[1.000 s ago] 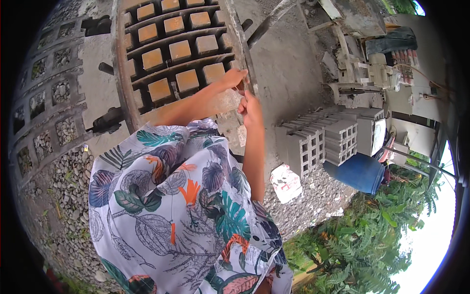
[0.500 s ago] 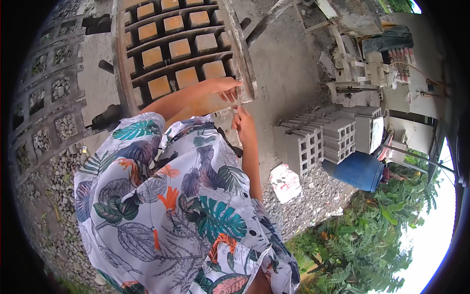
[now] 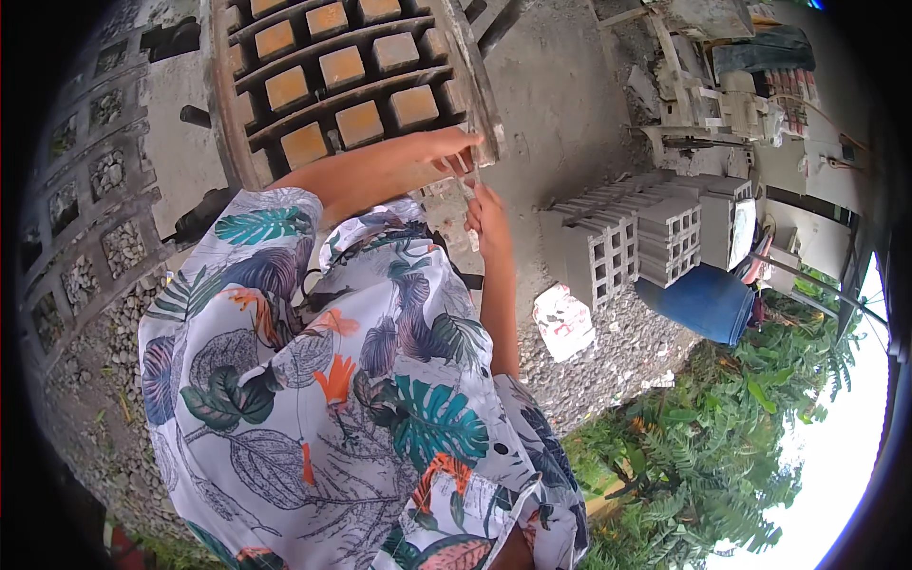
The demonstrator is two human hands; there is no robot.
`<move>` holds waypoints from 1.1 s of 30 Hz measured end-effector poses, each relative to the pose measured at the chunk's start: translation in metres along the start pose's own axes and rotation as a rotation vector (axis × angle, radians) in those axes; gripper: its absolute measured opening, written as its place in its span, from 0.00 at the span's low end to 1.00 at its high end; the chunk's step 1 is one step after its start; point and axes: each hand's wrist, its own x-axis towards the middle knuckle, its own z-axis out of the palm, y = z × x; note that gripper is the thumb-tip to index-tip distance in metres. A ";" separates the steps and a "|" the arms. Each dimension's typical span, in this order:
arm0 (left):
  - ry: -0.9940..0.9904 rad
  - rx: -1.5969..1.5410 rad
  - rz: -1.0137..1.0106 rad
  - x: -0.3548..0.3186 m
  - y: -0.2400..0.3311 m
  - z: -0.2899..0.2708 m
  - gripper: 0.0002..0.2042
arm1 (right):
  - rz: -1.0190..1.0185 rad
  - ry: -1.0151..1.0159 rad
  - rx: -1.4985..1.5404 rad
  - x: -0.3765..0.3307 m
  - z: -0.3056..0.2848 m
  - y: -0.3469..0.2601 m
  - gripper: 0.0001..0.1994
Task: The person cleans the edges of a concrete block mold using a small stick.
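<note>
I note the right hand (image 3: pixel 488 217) seemingly pinching a thin pale strip (image 3: pixel 477 177) beside the block mould (image 3: pixel 482 104), the nearby left hand's (image 3: pixel 448 147) grip unclear; light, steady fingertip control seems best.

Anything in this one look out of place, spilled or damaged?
A crumpled white sheet or bag with red marks lies on the gravel near the stacked gray blocks; it looks discarded. The frame of mostly orange-topped squares has rusty-looking staining, perhaps ordinary wear; its rows look orderly.
</note>
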 end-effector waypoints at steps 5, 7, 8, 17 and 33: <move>0.389 -0.152 0.146 0.013 0.042 -0.061 0.21 | -0.082 0.051 -0.047 0.088 0.048 -0.042 0.16; 0.446 -0.152 0.134 0.011 0.044 -0.065 0.22 | -0.048 0.062 -0.025 0.091 0.057 -0.044 0.16; 0.443 -0.178 0.118 0.011 0.038 -0.060 0.23 | -0.042 0.045 -0.039 0.085 0.054 -0.039 0.16; -0.077 0.189 -0.062 0.010 -0.031 0.094 0.28 | 0.122 0.147 0.076 -0.076 -0.056 0.065 0.17; 0.025 0.189 -0.017 0.005 -0.019 0.000 0.22 | -0.074 0.170 -0.102 -0.020 0.011 0.039 0.16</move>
